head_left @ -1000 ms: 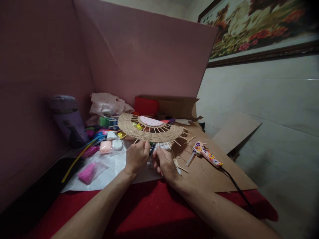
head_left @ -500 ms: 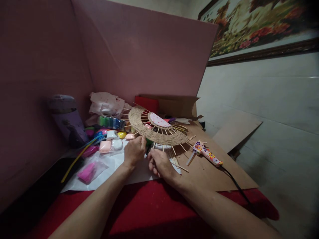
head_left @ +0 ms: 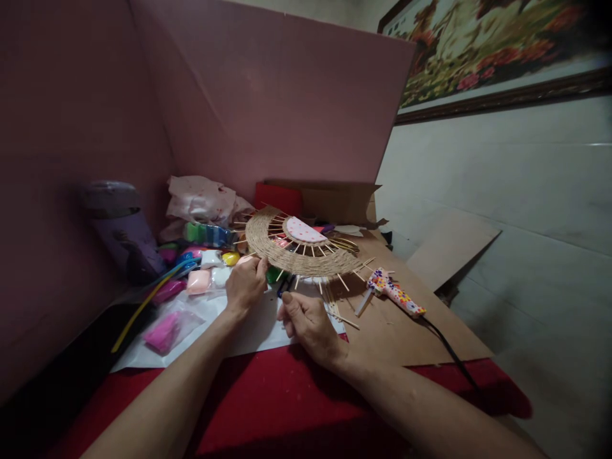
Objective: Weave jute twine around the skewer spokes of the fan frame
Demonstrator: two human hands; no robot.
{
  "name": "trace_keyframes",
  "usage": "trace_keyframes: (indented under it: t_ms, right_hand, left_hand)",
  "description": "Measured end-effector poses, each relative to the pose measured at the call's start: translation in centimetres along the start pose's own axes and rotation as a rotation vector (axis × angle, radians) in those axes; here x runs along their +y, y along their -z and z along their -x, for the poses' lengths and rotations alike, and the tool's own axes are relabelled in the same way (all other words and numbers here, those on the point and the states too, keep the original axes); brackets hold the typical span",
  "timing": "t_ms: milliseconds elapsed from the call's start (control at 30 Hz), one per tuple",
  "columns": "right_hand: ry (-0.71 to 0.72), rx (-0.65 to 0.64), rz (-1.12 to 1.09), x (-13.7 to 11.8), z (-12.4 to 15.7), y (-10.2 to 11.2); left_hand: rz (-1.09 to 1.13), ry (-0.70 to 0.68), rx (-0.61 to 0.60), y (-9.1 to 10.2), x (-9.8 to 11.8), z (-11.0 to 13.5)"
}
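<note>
A half-round fan shape [head_left: 313, 262] of thin wooden sticks, with a wide band of twine woven through them, is held up above the table. At its centre is a white half-disc [head_left: 302, 231] with pink dots. My left hand [head_left: 246, 284] is closed, thumb and fingers pinching the fan's near left edge by a stick. My right hand [head_left: 310, 324] is just below the fan's near edge, apart from it, with curled fingers and the thumb pressed to them. Whatever lies between those fingers is hidden or too thin to make out.
A flower-patterned glue gun [head_left: 396, 293] lies on the cardboard [head_left: 430, 338] at right, its black cord trailing forward. Loose sticks [head_left: 345, 319] lie beneath the fan. Packets of coloured clay [head_left: 198, 282], a purple container [head_left: 124, 233] and crumpled dotted fabric [head_left: 203, 199] crowd the left.
My right hand has dropped down and away from the fan's near edge, its thumb now raised. My left hand keeps its grip, and the fan has tilted slightly.
</note>
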State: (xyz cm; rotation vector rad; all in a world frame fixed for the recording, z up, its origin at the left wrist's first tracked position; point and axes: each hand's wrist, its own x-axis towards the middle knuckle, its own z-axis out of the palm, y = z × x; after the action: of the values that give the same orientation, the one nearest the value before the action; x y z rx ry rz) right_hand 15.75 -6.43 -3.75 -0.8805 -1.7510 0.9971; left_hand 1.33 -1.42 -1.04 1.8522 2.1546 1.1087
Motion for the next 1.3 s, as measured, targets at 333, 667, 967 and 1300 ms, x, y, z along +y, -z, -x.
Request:
trace_keyframes:
  t_ms: [333, 667, 967, 1300]
  right_hand:
    - [0.214, 0.36, 0.271, -1.0, -0.1, 2.1]
    - [0.172, 0.502, 0.988, -1.5, -0.9, 5.2]
    - [0.009, 0.088, 1.348, -1.1, 0.4, 2.8]
    - [-0.079, 0.12, 1.332, -0.9, 0.4, 2.1]
  left_hand:
    - [-0.038, 0.094, 0.02, 0.1, -0.6, -0.3]
    - [-0.095, 0.11, 0.035, 0.1, -0.9, -0.3]
    - [-0.125, 0.092, 0.034, 0.3, -0.7, -0.2]
    - [-0.191, 0.092, 0.027, 0.4, -0.5, 0.0]
